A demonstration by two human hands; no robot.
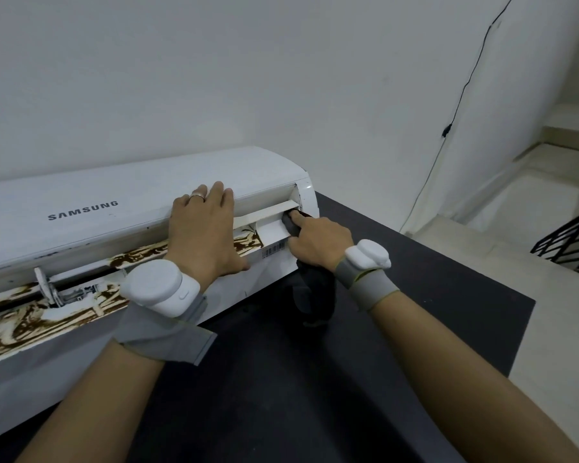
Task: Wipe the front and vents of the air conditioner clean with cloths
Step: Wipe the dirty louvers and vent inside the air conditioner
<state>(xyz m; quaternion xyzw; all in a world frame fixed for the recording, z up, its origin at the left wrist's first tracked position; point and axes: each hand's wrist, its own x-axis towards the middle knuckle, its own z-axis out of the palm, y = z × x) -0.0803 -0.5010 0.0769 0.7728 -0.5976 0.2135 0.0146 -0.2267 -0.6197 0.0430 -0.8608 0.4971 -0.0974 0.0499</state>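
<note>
Cloth (316, 295) gripped by right hand (318, 243), pressed into air conditioner vent (274, 212), left hand (201, 235) flat on its front

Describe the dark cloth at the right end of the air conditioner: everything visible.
The dark cloth looks like soft charcoal-black fabric, crumpled. Its upper end is bunched into the right end of the vent slot of the white air conditioner, pressed in by the index finger of the right hand, whose other fingers curl round it. The rest hangs below the hand in a loose fold down to the dark table.
</note>
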